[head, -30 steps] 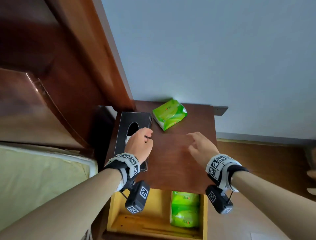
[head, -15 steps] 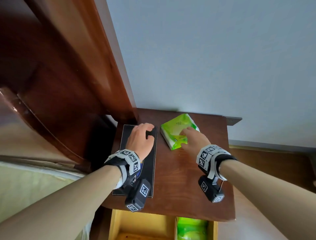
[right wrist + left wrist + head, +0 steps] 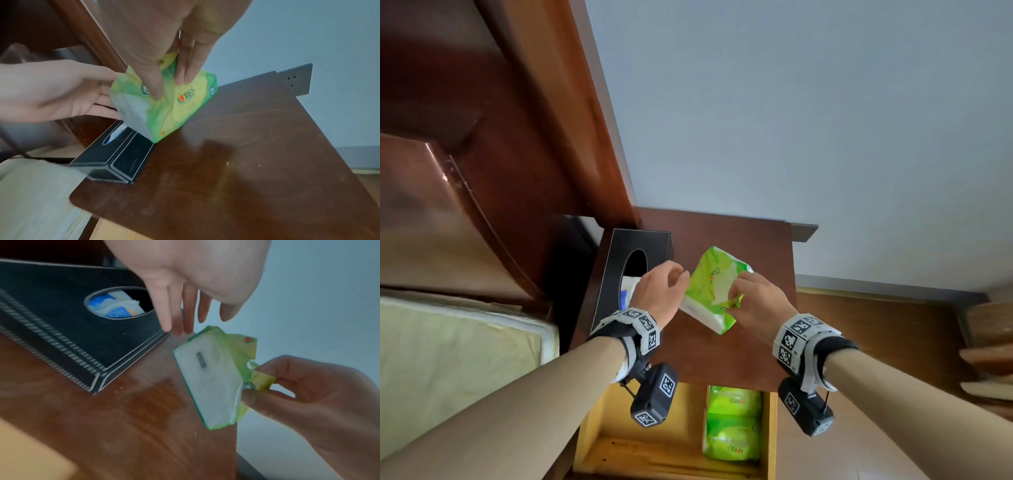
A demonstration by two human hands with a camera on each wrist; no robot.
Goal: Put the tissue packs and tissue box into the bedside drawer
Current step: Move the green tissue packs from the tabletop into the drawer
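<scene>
A green tissue pack (image 3: 710,287) (image 3: 207,378) (image 3: 164,113) is tilted up above the nightstand top (image 3: 739,353), and my right hand (image 3: 736,294) (image 3: 257,382) (image 3: 170,89) pinches it between thumb and fingers. My left hand (image 3: 681,277) (image 3: 185,324) (image 3: 107,97) hovers at the pack's left side with straight, loose fingers and holds nothing. The black tissue box (image 3: 633,270) (image 3: 82,331) (image 3: 115,155) lies flat on the left of the nightstand. Below, the open drawer (image 3: 619,428) holds two green packs (image 3: 732,425) along its right side.
A mattress (image 3: 448,359) and a dark wooden headboard (image 3: 482,154) stand to the left. The wall is right behind the nightstand, with a grey socket plate (image 3: 803,233) (image 3: 296,81) at its back right corner. Wooden floor lies to the right.
My right hand has lifted the green pack off the nightstand and drawn it nearer. My left hand has left the tissue box and moved right, up to the pack.
</scene>
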